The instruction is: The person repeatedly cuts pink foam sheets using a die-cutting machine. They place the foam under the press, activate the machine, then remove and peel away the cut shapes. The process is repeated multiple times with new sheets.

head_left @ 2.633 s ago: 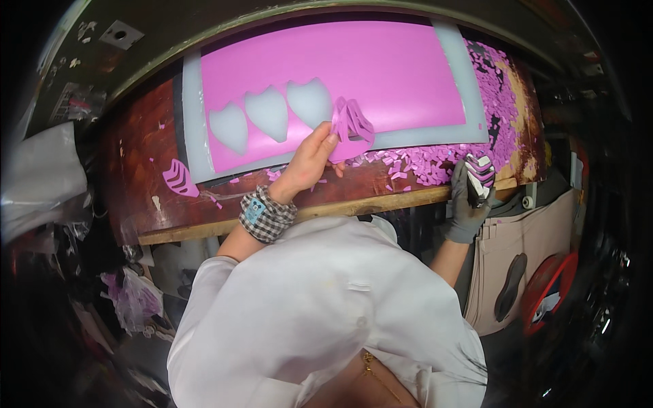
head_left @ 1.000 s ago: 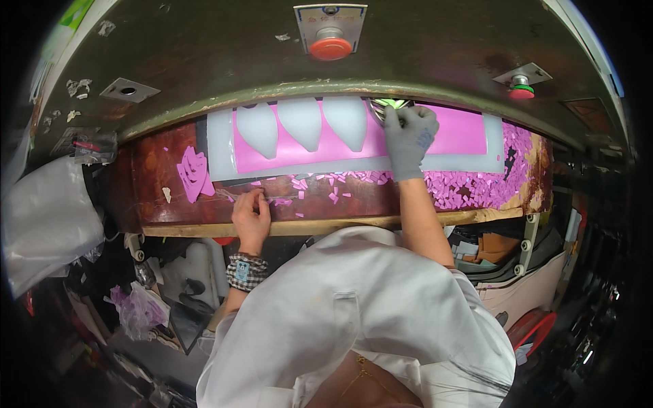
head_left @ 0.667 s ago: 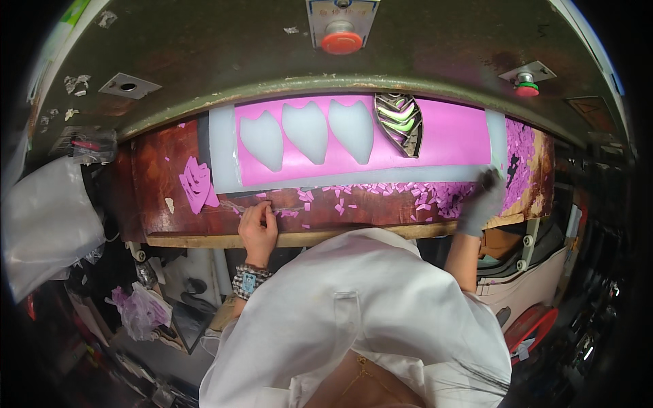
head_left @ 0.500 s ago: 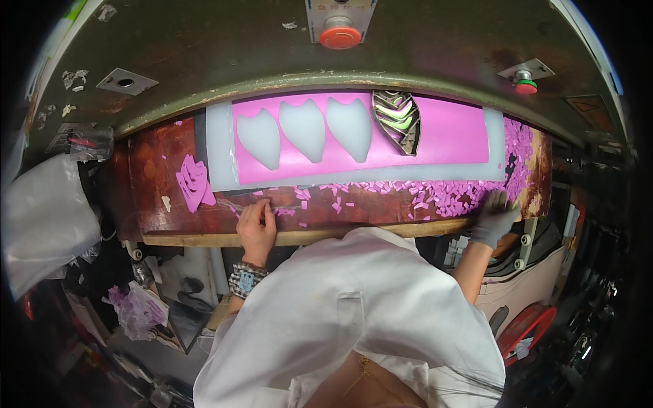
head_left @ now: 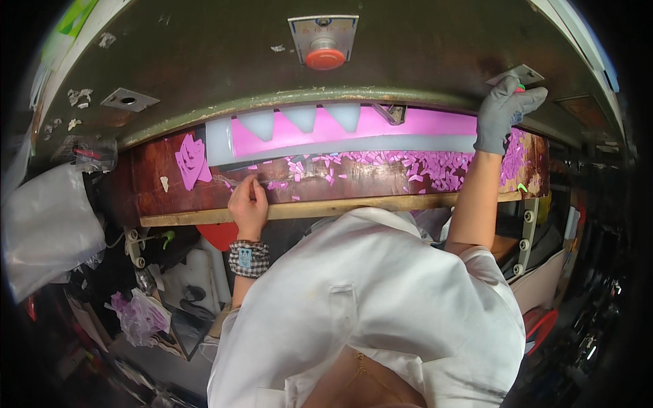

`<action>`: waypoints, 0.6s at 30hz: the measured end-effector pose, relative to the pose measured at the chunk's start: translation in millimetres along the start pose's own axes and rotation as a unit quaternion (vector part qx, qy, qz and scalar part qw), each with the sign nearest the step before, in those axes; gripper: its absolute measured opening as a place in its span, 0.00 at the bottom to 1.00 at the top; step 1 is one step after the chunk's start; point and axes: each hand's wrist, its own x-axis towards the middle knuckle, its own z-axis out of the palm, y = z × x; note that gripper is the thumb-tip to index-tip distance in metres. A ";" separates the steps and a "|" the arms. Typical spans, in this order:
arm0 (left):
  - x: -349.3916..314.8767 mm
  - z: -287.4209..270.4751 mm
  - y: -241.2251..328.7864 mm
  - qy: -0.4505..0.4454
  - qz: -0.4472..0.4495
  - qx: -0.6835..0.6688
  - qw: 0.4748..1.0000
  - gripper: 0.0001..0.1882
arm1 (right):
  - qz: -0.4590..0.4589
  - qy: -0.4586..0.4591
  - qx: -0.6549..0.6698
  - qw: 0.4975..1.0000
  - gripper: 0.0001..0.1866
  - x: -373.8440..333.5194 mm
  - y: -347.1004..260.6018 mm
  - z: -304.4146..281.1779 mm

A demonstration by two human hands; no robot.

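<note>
My right hand [head_left: 501,114], in a grey glove, reaches up to the machine's front. Its fingers are spread around the green button [head_left: 520,88], which they partly cover. My bare left hand [head_left: 249,205] rests at the table's front edge with fingertips pinched together; a thin, clear wisp seems to lie by them, too small to name. Beyond lies a pink sheet [head_left: 435,124] with several pointed cut-outs, on a pale board [head_left: 219,144]. A metal cutting die [head_left: 390,114] stands on the sheet, mostly hidden by the machine's edge.
Small pink scraps [head_left: 435,166] litter the table's front and right. Larger pink pieces [head_left: 192,162] are stacked at the left. A red button [head_left: 324,56] sits on the green machine head [head_left: 224,58] overhanging the table. Clear plastic [head_left: 51,224] hangs at far left.
My right hand has risen from the scraps at the table's right to the green button. My left hand stays pinched near the front edge. The machine head now hides more of the sheet and die.
</note>
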 end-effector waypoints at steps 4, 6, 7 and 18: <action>2.2 9.1 -0.3 -0.013 -0.038 0.014 0.999 0.06 | 0.002 0.041 0.032 0.999 0.55 -21.2 8.5 12.3; 2.9 8.9 0.5 -0.036 -0.074 0.011 0.997 0.06 | 0.002 0.044 -0.040 0.998 0.55 -31.1 18.2 9.5; 3.5 8.6 0.1 -0.057 -0.105 0.009 0.993 0.06 | 0.002 0.034 -0.026 0.999 0.55 -32.7 22.4 8.0; 2.8 10.4 -9.2 -0.111 -0.097 0.050 0.988 0.04 | 0.158 -0.347 0.074 0.921 0.15 -183.5 17.8 -54.5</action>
